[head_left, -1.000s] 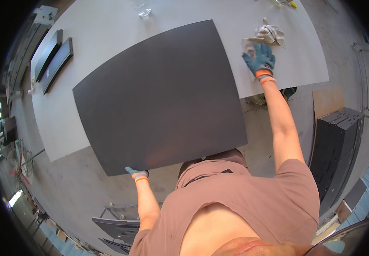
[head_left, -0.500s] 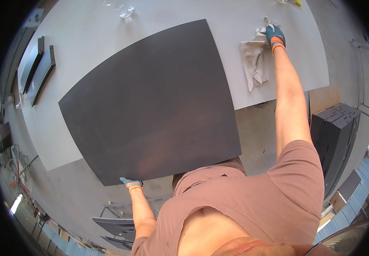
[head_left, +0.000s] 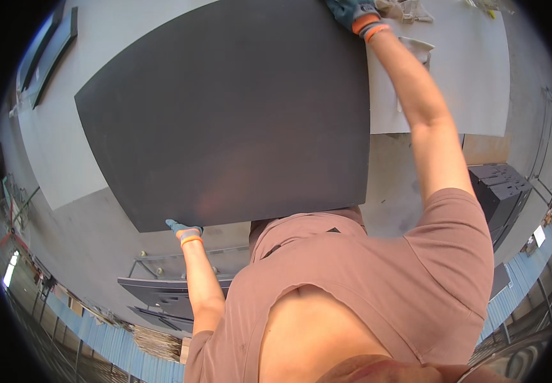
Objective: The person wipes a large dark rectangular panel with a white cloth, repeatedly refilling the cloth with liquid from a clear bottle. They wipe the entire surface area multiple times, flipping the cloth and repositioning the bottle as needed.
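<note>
Pictured beside two slim dark strips (head_left: 46, 54) at far left on a pale grey table (head_left: 46, 153). Pinching, with the gloved left hand (head_left: 186, 231), thumb on top, the near edge of a broad dark grey panel (head_left: 237, 121), seen extending over the table and past its near side. Reaching with the gloved right hand (head_left: 351, 11) to the panel's far right edge; cannot tell its grip, partly out of frame. Beside crumpled off-white rags (head_left: 407, 10), left of stacked black panels (head_left: 499, 191).

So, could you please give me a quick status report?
Left grip on dark panel's near edge. Right grip at far right corner, partly cropped. Pale cloth alongside.
</note>
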Tool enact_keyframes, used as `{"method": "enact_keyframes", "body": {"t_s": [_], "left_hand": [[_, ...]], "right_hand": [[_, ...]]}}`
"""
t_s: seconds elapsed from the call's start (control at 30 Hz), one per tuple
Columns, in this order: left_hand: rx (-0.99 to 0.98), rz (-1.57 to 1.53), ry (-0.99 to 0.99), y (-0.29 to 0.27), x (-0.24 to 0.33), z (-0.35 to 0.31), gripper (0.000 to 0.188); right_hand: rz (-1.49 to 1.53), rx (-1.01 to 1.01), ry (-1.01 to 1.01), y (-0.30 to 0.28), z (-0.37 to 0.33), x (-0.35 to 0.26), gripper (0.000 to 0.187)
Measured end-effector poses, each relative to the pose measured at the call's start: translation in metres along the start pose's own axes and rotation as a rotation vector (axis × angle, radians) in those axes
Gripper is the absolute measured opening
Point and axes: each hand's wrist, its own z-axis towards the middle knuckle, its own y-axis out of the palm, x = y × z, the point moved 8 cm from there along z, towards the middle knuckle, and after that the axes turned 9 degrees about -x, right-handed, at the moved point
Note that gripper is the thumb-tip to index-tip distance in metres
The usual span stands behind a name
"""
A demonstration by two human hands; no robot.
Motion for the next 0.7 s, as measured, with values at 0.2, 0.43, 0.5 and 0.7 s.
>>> {"method": "enact_keyframes", "body": {"t_s": [0.2, 0.43, 0.5, 0.7], "left_hand": [[-0.001, 0.009, -0.023, 0.006, -0.001, 0.001, 0.071], [-0.063, 0.589, 0.007, -0.002, 0.006, 0.008, 0.072], [-0.094, 1.567, 0.071, 0.026, 0.012, -0.002, 0.070], [-0.183, 1.117, 0.037, 0.030, 0.008, -0.013, 0.061]], "right_hand": [[-0.085, -0.011, 0.053, 0.007, -0.013, -0.011, 0.057], [-0.141, 0.076, -0.104, -0.008, -0.066, -0.142, 0.041], [-0.164, -0.116, 0.059, -0.001, -0.090, -0.208, 0.049], [0.307, -0.117, -0.225, 0.034, -0.162, -0.409, 0.042]]}}
